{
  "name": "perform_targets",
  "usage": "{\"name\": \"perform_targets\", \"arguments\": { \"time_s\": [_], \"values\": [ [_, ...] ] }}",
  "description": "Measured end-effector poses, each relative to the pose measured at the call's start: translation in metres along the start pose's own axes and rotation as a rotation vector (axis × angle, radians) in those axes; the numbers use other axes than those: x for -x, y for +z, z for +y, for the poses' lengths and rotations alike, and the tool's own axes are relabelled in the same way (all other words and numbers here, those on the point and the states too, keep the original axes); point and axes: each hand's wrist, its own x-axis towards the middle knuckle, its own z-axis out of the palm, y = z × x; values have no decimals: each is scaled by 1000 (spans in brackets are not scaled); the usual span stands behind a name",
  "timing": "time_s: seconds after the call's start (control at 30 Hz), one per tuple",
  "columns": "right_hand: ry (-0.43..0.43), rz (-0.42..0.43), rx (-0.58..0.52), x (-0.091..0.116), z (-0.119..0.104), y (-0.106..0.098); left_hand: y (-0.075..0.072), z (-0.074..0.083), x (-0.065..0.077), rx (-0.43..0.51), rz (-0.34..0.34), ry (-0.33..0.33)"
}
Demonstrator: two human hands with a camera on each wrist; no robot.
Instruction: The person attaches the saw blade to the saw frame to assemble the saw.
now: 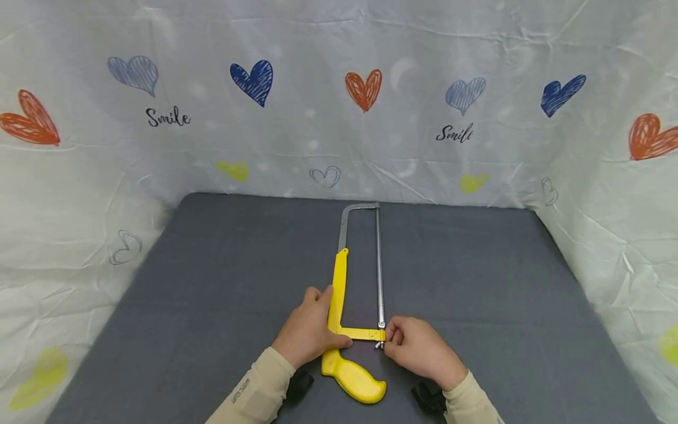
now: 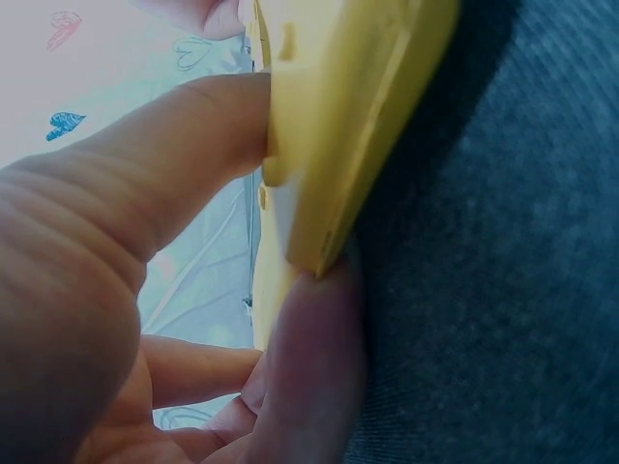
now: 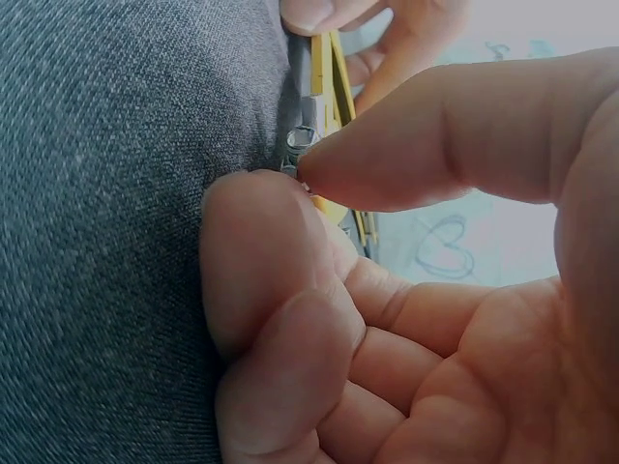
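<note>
Looking from the head, we find the table beneath the saw. At the left wrist, the left hand grips the saw's frame, likely for steadiness; at the right, the right hand pinches the saw's nut, perhaps for finer control.

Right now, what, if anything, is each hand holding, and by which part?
Left hand: the hacksaw, by its yellow frame near the handle. Right hand: fingers appear to pinch its metal wing nut.
</note>
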Motion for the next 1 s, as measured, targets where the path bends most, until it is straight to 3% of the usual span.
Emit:
{"name": "perform_targets", "arguments": {
  "time_s": [1.0],
  "values": [
    [26, 5, -4, 1, 0, 0, 0, 0, 0, -10, 1, -4]
  ]
}}
